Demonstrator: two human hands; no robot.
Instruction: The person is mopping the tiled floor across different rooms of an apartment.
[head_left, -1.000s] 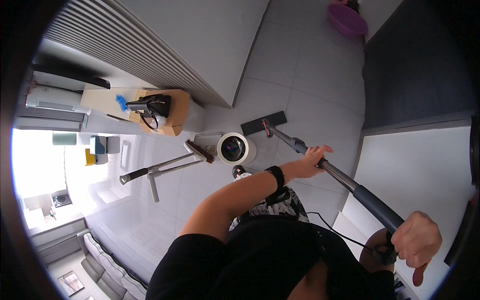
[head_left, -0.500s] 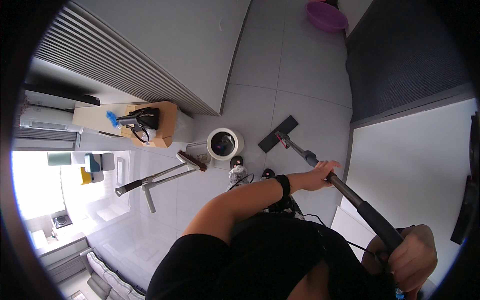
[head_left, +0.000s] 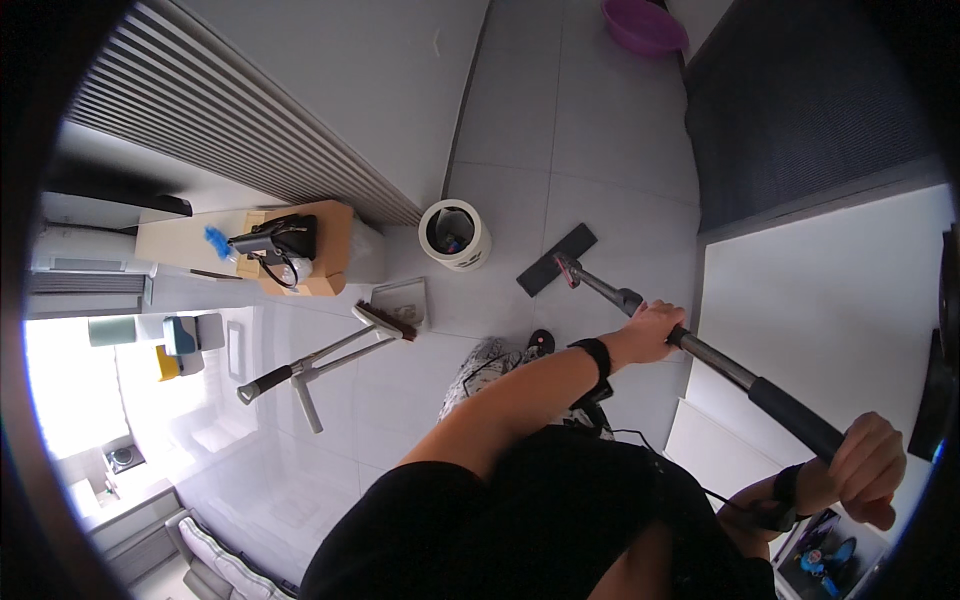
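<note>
I hold a flat mop by its long dark pole (head_left: 718, 362), which slants from lower right up to the middle of the view. My left hand (head_left: 650, 332) is wrapped around the pole about halfway along. At the pole's upper end, my right hand (head_left: 868, 470) grips the thick black handle. The mop's dark rectangular head (head_left: 556, 260) lies on the grey tiles in front of my feet. Left of it stands a round white trash can (head_left: 472, 256) with some rubbish inside.
A dustpan (head_left: 408, 292) and a broom (head_left: 385, 322) are left of my legs. Beyond them a black handbag (head_left: 292, 238) rests on a cardboard box (head_left: 335, 250). A purple basin (head_left: 645, 27) sits at the far end. Walls flank the floor, with a white cabinet (head_left: 800, 300) at right.
The trash can has shifted away from me, uncovering more of the dustpan. My foot beside it has drawn back out of sight. My right hand has moved right with the handle end.
</note>
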